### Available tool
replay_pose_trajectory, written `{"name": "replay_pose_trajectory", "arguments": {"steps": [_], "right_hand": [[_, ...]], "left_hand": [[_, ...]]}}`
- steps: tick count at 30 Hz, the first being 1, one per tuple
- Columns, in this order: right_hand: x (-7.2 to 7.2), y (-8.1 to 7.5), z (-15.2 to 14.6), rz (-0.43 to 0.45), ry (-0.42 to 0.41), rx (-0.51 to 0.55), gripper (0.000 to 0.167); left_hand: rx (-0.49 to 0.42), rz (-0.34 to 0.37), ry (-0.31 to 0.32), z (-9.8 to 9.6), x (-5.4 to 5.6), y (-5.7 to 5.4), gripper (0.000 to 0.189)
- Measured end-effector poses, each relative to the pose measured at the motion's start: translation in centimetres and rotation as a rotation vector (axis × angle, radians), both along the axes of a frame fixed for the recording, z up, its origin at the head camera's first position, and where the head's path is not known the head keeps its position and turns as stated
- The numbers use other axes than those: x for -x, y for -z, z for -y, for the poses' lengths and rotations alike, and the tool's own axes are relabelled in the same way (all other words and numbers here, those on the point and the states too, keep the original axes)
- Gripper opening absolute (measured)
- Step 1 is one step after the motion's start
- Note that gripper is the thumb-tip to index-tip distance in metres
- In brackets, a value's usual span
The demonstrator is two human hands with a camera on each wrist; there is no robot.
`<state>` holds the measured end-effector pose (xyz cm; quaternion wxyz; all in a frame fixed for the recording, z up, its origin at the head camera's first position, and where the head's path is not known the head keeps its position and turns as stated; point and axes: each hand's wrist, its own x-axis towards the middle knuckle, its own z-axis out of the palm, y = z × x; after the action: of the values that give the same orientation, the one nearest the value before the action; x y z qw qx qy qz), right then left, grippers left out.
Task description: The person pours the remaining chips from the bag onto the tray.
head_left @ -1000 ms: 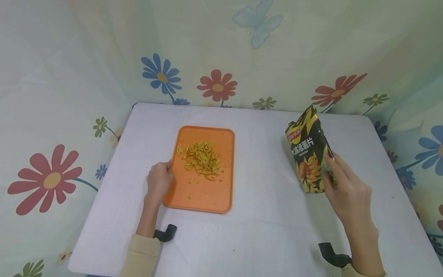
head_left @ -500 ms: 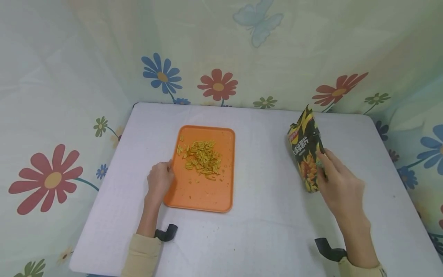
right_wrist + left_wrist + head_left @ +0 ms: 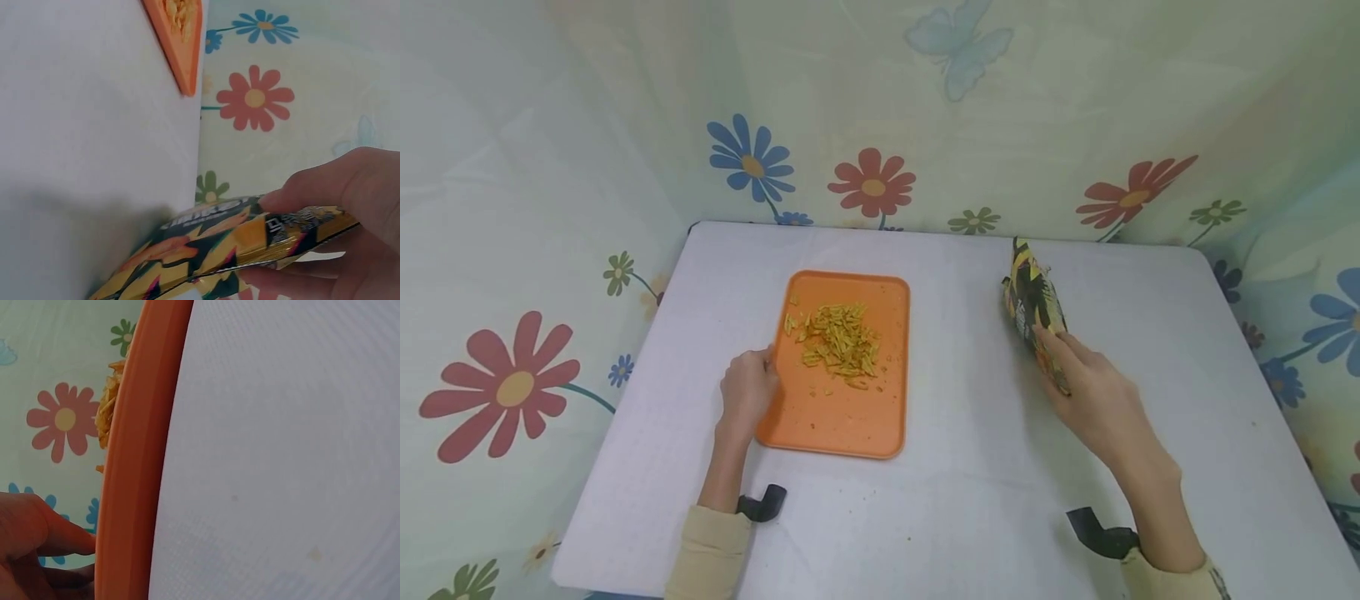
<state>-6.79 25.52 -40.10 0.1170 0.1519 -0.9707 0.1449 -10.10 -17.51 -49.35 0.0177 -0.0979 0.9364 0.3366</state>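
Observation:
An orange tray lies on the white table, bearing a heap of yellow crinkled potato chip pieces. My left hand grips the tray's left edge with curled fingers. In the left wrist view the tray's side crosses the picture, and the fingers meet its rim. To the right of the tray, my right hand pinches a black and yellow chip bag by its side, holding it tilted. In the right wrist view thumb and fingers lie on opposite faces of the bag.
Small crumbs dot the white table in front of the tray. A flower-printed curtain hangs behind and beside the table. Black curved wrist pieces stick out at both wrists.
My right hand has moved left toward the tray with the chip bag, which has turned so its printed front shows less. The left hand and the tray have stayed in place.

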Motion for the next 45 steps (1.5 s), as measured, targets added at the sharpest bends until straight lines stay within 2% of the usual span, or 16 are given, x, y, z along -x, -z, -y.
{"name": "replay_pose_trajectory", "arguments": {"steps": [7,11,20,27,37,45], "right_hand": [[0.2,0.2,1.2,0.130,-0.075,-0.007,0.067],[0.2,0.6,2.0,0.174,-0.097,-0.019,0.063],[0.6,3.1,4.0,0.119,-0.160,-0.113,0.052],[0.3,5.3,5.4,0.090,-0.193,-0.196,0.047],[-0.3,7.5,6.6,0.030,-0.186,-0.158,0.040],[-0.3,8.0,6.7,0.035,-0.172,-0.146,0.042]], "left_hand": [[0.002,0.019,0.002,-0.1,0.1,0.1,0.036],[0.006,0.015,0.002,0.0,0.1,0.0,0.036],[0.009,0.008,0.001,-0.2,0.1,0.0,0.037],[0.006,0.001,0.008,-0.3,-0.1,-0.1,0.037],[0.006,-0.003,0.011,-0.2,-0.2,-0.3,0.038],[-0.002,0.005,0.006,-0.1,-0.2,-0.4,0.037]]}}
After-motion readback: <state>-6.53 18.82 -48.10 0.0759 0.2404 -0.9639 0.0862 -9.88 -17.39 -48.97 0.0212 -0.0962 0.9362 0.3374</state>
